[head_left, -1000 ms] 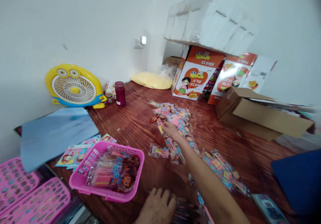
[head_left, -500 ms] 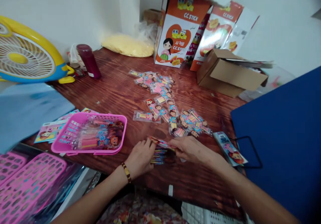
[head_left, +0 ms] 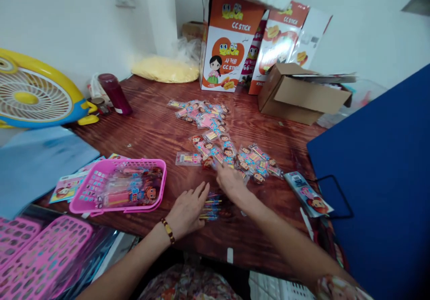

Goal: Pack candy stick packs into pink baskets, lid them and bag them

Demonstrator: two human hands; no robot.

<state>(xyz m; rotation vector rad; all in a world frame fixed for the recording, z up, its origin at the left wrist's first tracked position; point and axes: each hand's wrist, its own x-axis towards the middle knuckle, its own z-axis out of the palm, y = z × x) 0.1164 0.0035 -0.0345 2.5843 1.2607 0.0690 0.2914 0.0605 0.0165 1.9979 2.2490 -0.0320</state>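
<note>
The small stack of candy-stick packets (head_left: pixel 211 209) lies on the wood-grain table (head_left: pixel 148 125) in front of me, against my left hand (head_left: pixel 188 208). My left fingers are a little apart beside its end; I cannot tell whether they clamp it. My right hand (head_left: pixel 231 184) reaches past the stack, fingers bent and close together at the near edge of the loose packets (head_left: pixel 223 150); blur hides whether they pinch one. To my left, the pink basket (head_left: pixel 90 189) holds more packets, with the yellow-and-blue fan (head_left: pixel 36 89) beyond it. To my right lie the printed cards (head_left: pixel 307 194), beside a blue panel (head_left: pixel 372 156). At the back stand an open cardboard box (head_left: pixel 302 98) and an orange-and-white CC STICK carton (head_left: pixel 225 44).
</note>
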